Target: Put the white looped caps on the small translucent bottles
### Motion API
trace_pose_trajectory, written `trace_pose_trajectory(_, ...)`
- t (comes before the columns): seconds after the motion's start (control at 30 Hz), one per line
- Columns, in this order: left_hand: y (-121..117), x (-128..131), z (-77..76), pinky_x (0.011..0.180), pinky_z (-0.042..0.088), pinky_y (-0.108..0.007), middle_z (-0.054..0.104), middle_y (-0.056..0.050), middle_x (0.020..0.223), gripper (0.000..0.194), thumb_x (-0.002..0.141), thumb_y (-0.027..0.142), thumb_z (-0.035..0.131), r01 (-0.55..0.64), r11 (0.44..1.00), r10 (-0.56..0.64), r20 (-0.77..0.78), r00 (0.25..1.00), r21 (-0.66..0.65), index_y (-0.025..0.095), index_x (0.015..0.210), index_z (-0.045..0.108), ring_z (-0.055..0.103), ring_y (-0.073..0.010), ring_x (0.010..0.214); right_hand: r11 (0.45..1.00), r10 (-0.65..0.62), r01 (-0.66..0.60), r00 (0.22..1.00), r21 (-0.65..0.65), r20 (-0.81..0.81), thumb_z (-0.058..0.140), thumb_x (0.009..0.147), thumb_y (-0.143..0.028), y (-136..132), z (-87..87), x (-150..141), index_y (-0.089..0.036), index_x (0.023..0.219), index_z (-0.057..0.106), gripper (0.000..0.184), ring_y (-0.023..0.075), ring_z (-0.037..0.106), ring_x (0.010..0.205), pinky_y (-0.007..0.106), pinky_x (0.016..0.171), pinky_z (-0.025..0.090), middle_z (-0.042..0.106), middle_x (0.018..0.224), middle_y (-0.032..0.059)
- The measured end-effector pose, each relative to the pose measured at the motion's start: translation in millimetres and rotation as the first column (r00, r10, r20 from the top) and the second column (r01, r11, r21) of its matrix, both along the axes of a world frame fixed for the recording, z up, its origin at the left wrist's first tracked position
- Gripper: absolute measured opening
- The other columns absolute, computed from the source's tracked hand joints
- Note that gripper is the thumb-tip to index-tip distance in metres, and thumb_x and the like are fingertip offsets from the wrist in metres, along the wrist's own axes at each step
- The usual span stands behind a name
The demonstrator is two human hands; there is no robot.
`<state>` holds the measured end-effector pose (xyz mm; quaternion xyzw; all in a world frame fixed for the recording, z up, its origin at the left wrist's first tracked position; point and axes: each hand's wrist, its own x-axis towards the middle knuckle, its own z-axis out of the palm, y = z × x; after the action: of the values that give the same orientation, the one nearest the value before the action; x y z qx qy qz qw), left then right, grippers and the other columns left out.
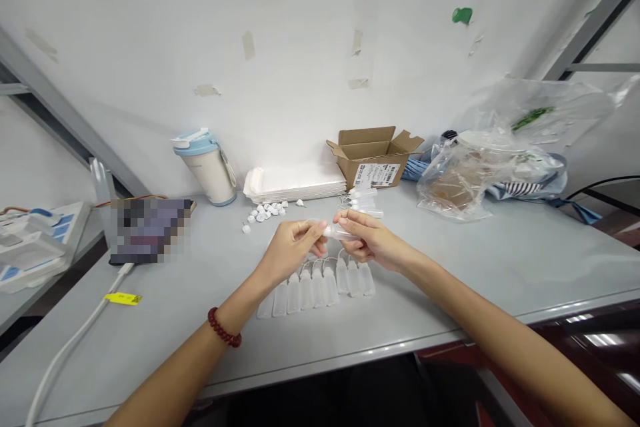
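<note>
Between my two hands is a small translucent squeeze bottle (343, 233) with a white top, tilted nearly level above the table. My left hand (295, 243) pinches its white top end. The body of the bottle lies in the fingers of my right hand (367, 238). Just below, several similar clear bottles (306, 289) lie in a row on the table, with thin loops at their necks. A pile of small white caps (267, 212) sits behind my left hand. More bottles (364, 200) lie beyond my right hand.
A grey table (200, 320) carries a stack of white paper trays (300, 183), an open cardboard box (375, 160) and a tilted tumbler (207, 170). To the left are a blurred-out device (150, 230) and a white cable (75, 340); clear plastic bags (465, 180) lie on the right.
</note>
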<state>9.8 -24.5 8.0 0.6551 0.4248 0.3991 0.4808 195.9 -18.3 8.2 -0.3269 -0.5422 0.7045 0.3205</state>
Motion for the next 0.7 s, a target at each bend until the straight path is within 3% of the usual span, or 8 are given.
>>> trace_pose_trajectory(0.07,-0.8,0.2,-0.1,0.051,0.050,-0.024,0.059,-0.002,0.058,0.041,0.084,0.048,0.051,0.011,0.999,-0.014,-0.054,0.998,-0.045,0.013,0.064,0.059,0.058,-0.0125,0.050,1.000,-0.002,0.001,1.000,0.022,0.020,0.052,0.086,-0.047,0.0,0.4,0.7,-0.024,0.089,0.040,0.026,0.0042,0.014,0.041,0.019,0.041,0.009,0.023,0.052,-0.0112)
trace_pose_trajectory(0.13,-2.4,0.2,0.5,0.051,0.050,-0.024,0.059,-0.002,0.059,0.037,0.084,0.046,0.052,0.022,1.000,-0.022,-0.106,0.994,0.000,0.014,0.066,0.059,0.057,-0.0121,0.050,0.999,-0.009,0.008,0.999,0.033,0.038,0.051,0.086,-0.047,0.3,0.6,1.7,-0.024,0.089,0.040,0.026,0.0043,0.013,0.041,0.019,0.041,0.008,0.022,0.052,-0.0113)
trace_pose_trajectory(0.3,-4.3,-1.0,2.0,0.064,0.052,-0.026,0.066,-0.006,0.092,0.026,0.081,0.038,0.057,0.034,0.981,-0.010,-0.126,0.992,0.193,0.017,0.092,0.066,0.060,-0.0140,0.068,0.999,-0.019,0.017,0.999,0.047,0.043,0.051,0.086,-0.047,2.3,1.5,4.3,-0.023,0.089,0.041,0.026,0.0044,0.012,0.041,0.019,0.041,0.007,0.021,0.051,-0.0113)
trace_pose_trajectory(0.4,-2.6,-2.1,2.7,0.062,0.052,-0.026,0.066,-0.005,0.087,0.027,0.082,0.039,0.057,0.055,0.987,-0.037,-0.116,0.992,0.153,0.017,0.093,0.066,0.060,-0.0135,0.064,0.999,-0.015,0.012,0.999,0.052,0.044,0.051,0.086,-0.047,2.5,2.6,4.1,-0.023,0.089,0.040,0.026,0.0045,0.012,0.041,0.019,0.041,0.007,0.021,0.052,-0.0112)
trace_pose_trajectory(0.57,-0.8,-3.3,3.2,0.054,0.050,-0.025,0.060,-0.002,0.062,0.039,0.086,0.046,0.048,0.106,0.994,-0.106,-0.141,0.984,-0.006,0.014,0.069,0.060,0.058,-0.0128,0.053,0.999,-0.005,0.002,0.998,0.049,0.061,0.050,0.087,-0.047,-0.1,4.4,3.2,-0.024,0.088,0.039,0.026,0.0046,0.011,0.042,0.018,0.041,0.008,0.018,0.051,-0.0114)
trace_pose_trajectory(0.7,-2.3,-2.9,3.0,0.061,0.051,-0.026,0.063,-0.004,0.078,0.026,0.083,0.039,0.055,0.107,0.990,-0.093,-0.145,0.985,0.090,0.015,0.083,0.063,0.060,-0.0133,0.062,0.999,0.004,-0.006,0.998,0.039,0.063,0.050,0.087,-0.047,-0.3,5.3,4.7,-0.024,0.087,0.039,0.026,0.0048,0.011,0.042,0.018,0.041,0.007,0.016,0.052,-0.0112)
